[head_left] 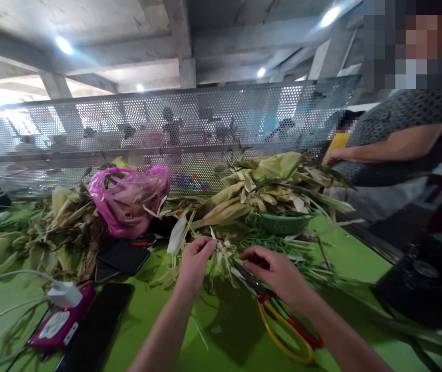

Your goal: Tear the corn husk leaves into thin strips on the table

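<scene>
My left hand is closed in a pinch on a bunch of thin, pale corn husk strips, which fan out to its right. My right hand hovers just right of the bunch, fingers curved and thumb apart, with nothing visible between them. Under and beside that hand are scissors with one yellow and one red handle, their dark blades pointing at the strips. Behind the hands, a big heap of corn husks rises over a green basket. Green string-like strands lie in front of the basket.
On the green table at left are a pink plastic bag, more husks, a black phone, and a purple power strip with cables. A perforated metal partition stands behind. Another person is at right, near a black bag.
</scene>
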Demonstrator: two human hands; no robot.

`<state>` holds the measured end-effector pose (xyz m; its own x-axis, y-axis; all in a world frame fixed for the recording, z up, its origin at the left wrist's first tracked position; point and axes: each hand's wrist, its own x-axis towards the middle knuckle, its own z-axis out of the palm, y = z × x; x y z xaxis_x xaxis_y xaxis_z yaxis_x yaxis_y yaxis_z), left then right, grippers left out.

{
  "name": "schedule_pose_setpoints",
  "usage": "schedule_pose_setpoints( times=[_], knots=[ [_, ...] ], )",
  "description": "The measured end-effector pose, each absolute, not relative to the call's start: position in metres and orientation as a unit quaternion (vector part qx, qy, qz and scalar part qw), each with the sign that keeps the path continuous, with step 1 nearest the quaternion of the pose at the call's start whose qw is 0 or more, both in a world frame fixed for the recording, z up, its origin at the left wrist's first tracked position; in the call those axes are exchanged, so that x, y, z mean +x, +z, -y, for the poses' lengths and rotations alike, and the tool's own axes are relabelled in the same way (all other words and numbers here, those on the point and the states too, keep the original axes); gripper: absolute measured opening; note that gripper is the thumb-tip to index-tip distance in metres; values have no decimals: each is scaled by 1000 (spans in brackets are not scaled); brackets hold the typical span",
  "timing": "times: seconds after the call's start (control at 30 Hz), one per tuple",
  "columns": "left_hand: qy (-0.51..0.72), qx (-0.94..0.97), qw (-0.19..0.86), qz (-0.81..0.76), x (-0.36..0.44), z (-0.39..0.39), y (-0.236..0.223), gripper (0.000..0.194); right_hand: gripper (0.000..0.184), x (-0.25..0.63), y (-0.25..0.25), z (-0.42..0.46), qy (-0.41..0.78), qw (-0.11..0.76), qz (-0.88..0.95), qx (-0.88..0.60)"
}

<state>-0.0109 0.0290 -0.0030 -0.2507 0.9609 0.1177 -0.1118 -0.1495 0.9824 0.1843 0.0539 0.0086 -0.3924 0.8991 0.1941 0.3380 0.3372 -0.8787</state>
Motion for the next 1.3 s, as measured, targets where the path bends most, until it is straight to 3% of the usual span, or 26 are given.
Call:
schedule_pose_setpoints(
  times=[0.33,0.63,0.87,1.0,1.2,1.3],
  knots=[
    [547,561,364,-503,-4,-28,-4,21,14,139,31,-67,310,417,749,-412],
    [575,524,403,-482,-1,-24,0,20,19,144,29,-64,477,427,670,-376],
    [599,460,486,-441,0,-22,0,22,22,144,22,-62,500,429,657,-366],
    [602,415,503,-461,-9,-28,-8,21,23,165,23,-52,412,380,725,-400],
    [611,379,521,-460,-19,-31,-6,20,19,216,2,-12,220,130,842,-476],
    [614,407,495,-461,-18,-30,-2,18,41,228,-16,5,132,105,854,-491]
  ],
)
